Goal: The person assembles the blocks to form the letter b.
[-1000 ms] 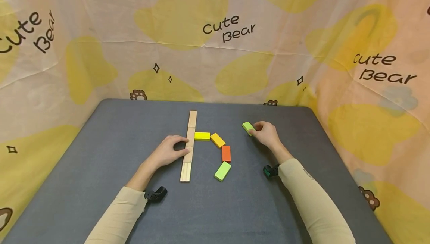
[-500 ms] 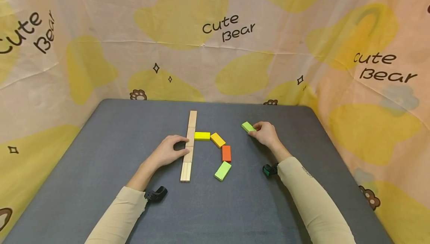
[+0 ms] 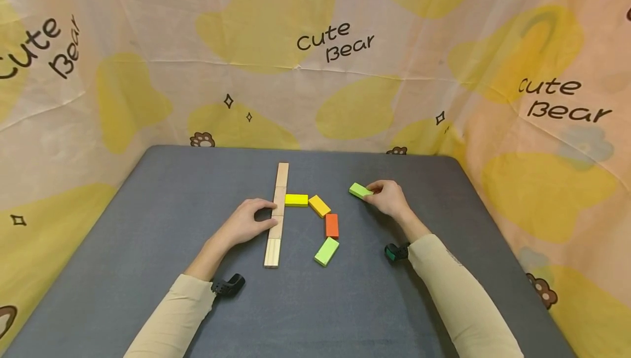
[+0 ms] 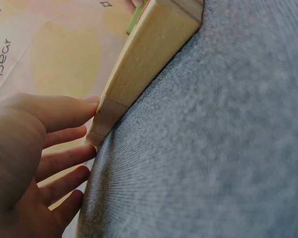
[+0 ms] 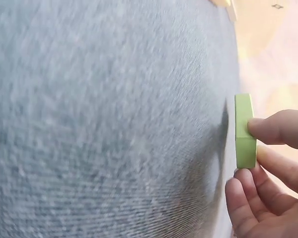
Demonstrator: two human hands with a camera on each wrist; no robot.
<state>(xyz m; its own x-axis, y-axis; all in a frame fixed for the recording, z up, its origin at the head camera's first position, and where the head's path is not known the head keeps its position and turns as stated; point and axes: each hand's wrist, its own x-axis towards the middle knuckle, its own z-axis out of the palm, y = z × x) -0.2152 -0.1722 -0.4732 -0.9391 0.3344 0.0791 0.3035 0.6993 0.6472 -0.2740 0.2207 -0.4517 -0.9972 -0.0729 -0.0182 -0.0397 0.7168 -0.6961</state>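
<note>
My right hand (image 3: 389, 198) pinches a light green wooden block (image 5: 246, 131) between thumb and fingers at the right of the head view. A shadow falls beside the block on the cloth in the right wrist view. My left hand (image 3: 245, 221) touches the left side of a straight row of plain wooden blocks (image 3: 283, 174) with its thumb and fingertips, fingers spread. From that row a curve of flat blocks leads off: a yellow block (image 3: 297, 200), an amber block (image 3: 319, 206), an orange block (image 3: 332, 226) and a second light green block (image 3: 327, 251), slanted.
Everything lies on a table with a dark grey cloth (image 3: 374, 303). A printed curtain (image 3: 266, 29) hangs behind the table and along both sides. Each wrist carries a black strap mount, the left mount (image 3: 228, 285) low over the cloth.
The green block in my right hand has turned counterclockwise and shifted slightly left, its far end swinging toward the left. My left hand and the laid blocks stay where they were.
</note>
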